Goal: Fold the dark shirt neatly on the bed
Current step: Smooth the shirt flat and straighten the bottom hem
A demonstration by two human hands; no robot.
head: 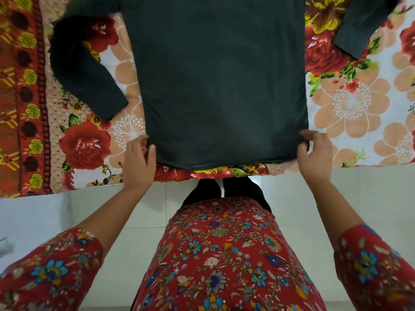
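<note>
From the head camera, the dark long-sleeved cotton shirt (220, 81) lies spread flat on the bed with its bright floral bedsheet (350, 104), hem at six o'clock near the bed's edge, sleeves angled out at nine and two o'clock. The left hand (139, 160) pinches the hem corner at seven o'clock; the right hand (314, 151) pinches the one at five o'clock, each grip closed on cloth. The fabric looks soft, light and limp, so corners and seams seem the best holds. No containers are visible.
</note>
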